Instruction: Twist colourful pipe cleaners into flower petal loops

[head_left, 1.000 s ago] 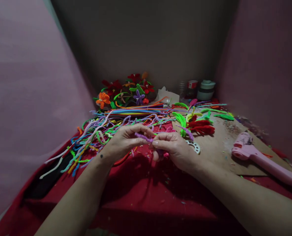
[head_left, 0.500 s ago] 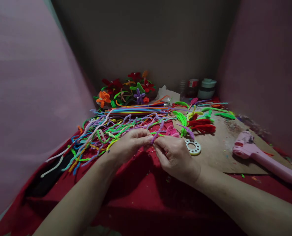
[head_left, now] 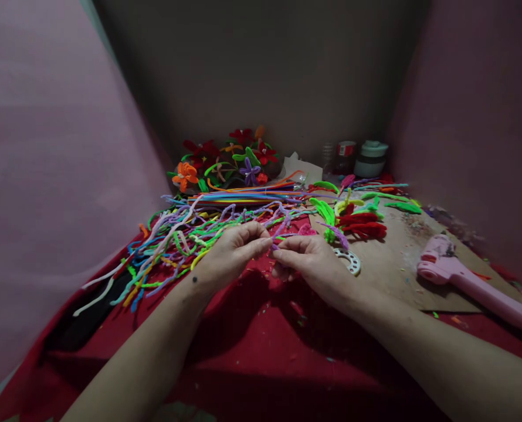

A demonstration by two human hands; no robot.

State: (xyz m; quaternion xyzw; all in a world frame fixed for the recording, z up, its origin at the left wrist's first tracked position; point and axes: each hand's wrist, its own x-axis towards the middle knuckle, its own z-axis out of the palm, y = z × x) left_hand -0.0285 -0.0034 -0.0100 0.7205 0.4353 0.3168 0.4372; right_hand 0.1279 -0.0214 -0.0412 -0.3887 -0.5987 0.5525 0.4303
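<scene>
Two grips are clamped on the purple strand: left hand and right hand, above the desk.

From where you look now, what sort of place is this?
Probably a small handicraft corner (home or workshop, I cannot tell): fuzzy coloured stems lie piled on a red cloth, fuzzy flowers sit behind them, and petal-like pieces lie on a brown board.

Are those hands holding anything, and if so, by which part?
Yes: a purple fuzzy piece, pinched by the right hand and, it seems, the left hand. Too little of it shows to tell which part.
</scene>
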